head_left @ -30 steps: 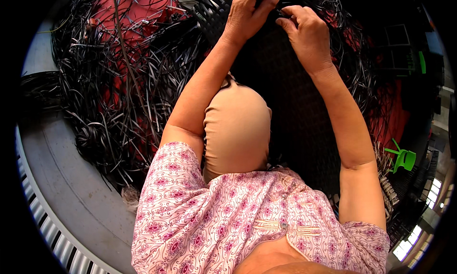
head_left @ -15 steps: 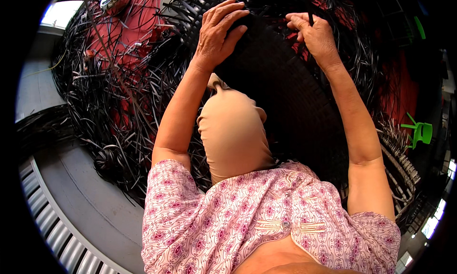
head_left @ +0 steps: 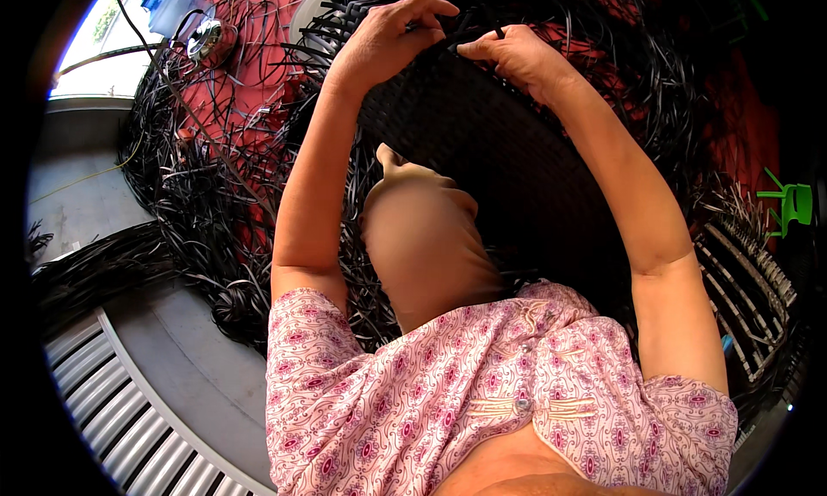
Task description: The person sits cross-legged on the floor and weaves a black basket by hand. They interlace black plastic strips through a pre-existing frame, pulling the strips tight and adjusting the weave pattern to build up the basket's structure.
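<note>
A black woven panel [head_left: 482, 143] of flat plastic strips stands in front of the person, its finished weave filling the middle of the view and its top edge lying at the upper centre, where both hands work. The left hand [head_left: 388, 35] curls over that top edge, fingers bent and closed on a loose black strip [head_left: 461, 22] that runs across to the other hand. The right hand [head_left: 517, 56] sits just beside it, thumb and fingers pinched on the same strip at the panel's upper edge. Both bare forearms reach up from a pink patterned blouse [head_left: 482, 393] at the lower edge. Around the panel a tangle of loose black strips [head_left: 198, 177] spreads over a red floor [head_left: 258, 82], thickest on the left. At the upper left, among the strips, lie a clear plastic bottle [head_left: 172, 9] and a shiny round metal object [head_left: 207, 39]. A green plastic chair [head_left: 788, 207] stands far off at the right, and a ribbed grey metal surface [head_left: 112, 410] curves along the lower left.
</note>
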The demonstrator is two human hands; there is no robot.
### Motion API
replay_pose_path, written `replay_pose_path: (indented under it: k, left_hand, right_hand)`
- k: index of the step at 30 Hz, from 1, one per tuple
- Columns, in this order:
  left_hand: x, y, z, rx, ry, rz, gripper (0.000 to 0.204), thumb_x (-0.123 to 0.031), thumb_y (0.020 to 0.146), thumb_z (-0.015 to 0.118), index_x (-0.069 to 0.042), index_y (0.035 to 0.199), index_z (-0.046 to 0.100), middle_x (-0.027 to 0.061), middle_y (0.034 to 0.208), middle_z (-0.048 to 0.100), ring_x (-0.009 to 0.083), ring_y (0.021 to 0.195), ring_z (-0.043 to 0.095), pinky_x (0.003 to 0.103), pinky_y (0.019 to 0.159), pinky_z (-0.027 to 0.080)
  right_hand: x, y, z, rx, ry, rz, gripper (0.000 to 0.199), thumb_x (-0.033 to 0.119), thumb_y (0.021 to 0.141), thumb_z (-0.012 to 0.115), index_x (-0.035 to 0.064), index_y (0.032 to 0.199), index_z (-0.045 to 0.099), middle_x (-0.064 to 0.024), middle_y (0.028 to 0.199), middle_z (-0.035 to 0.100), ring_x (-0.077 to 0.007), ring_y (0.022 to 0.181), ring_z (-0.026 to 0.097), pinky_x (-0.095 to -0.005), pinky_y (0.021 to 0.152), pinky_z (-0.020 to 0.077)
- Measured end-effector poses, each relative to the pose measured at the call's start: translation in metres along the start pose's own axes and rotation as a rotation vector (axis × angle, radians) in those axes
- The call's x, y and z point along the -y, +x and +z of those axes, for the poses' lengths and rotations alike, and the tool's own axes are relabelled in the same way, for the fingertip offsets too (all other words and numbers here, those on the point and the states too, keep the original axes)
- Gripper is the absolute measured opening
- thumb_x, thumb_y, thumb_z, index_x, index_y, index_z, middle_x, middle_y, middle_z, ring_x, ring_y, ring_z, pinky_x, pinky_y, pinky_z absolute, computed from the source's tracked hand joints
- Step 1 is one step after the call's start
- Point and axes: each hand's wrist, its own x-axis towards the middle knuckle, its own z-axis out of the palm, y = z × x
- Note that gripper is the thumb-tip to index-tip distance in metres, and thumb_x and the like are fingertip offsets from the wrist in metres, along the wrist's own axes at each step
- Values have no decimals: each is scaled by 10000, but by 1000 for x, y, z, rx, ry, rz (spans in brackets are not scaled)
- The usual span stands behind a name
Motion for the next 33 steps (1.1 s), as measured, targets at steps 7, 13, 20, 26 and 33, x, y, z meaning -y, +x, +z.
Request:
replay_pose_path:
  k: [7,13,20,26,33]
  left_hand:
    - [6,8,-3,114,-156,-104,296,-100,902,650,-89,1197,668,-27,922,630,72,884,567,243,813,467]
    - [12,6,2,111,-262,-82,267,-112,913,643,-59,1173,667,-41,947,628,49,885,544,226,796,453]
    - [16,0,2,108,-310,-78,253,-90,912,627,-59,1159,669,-38,961,631,45,880,546,219,796,454]
    - [7,-18,10,-97,-146,87,257,-53,899,626,-47,1153,665,25,972,675,115,963,639,263,878,491]
    - [0,-56,35,-311,180,270,341,-51,875,637,-57,1215,619,97,1246,654,278,1293,529,391,1071,399]
  right_hand:
    - [-10,10,-5,41,230,90,166,252,848,764,123,773,692,80,656,583,7,472,381,-175,414,242]
    - [-14,19,-9,49,222,111,164,250,851,760,134,773,674,85,660,575,8,479,384,-168,405,241]
    - [-9,18,-13,165,197,113,172,249,846,766,142,765,658,85,680,573,4,496,399,-166,410,254]
    - [2,-1,-4,67,6,-18,173,226,848,762,111,758,668,65,685,574,-16,545,439,-190,461,335]
    - [-17,-18,14,-206,-374,-472,223,247,838,739,25,858,725,-66,719,674,-103,676,605,-294,650,500]
